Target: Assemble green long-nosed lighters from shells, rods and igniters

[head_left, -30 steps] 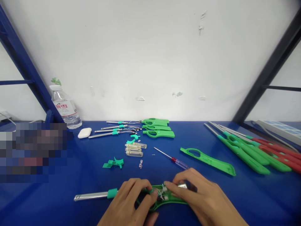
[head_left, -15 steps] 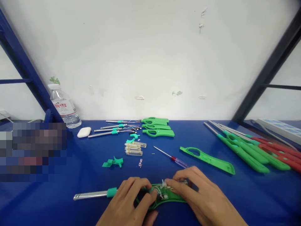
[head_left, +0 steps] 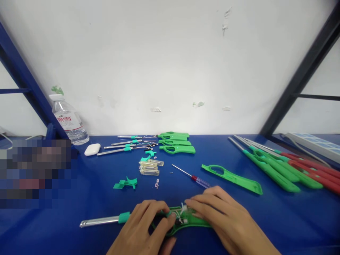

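An opened green lighter shell (head_left: 195, 222) lies under both hands, its inside facing up. From its left end runs a silver metal tube (head_left: 99, 221) with a teal collar (head_left: 124, 217). My left hand (head_left: 148, 225) grips the shell around the trigger opening, thumb and forefinger closed near thin white wires (head_left: 177, 213). My right hand (head_left: 225, 216) is closed over the handle part, fingertips pressing beside a small white fitting (head_left: 183, 208). What lies beneath the right fingers is mostly hidden.
Beyond the hands lie a screwdriver (head_left: 195, 179), a loose green shell half (head_left: 236, 180), teal trigger parts (head_left: 126, 182) and clear fuel tanks (head_left: 150, 172). Several lighters (head_left: 276, 171) are piled right. Shells (head_left: 177, 149) and metal tubes (head_left: 114, 151) sit behind; a water bottle (head_left: 70, 122) leans back left.
My right fingers have shifted slightly left and flattened over the handle, covering the part that showed there. My left hand keeps its grip. The view has turned slightly.
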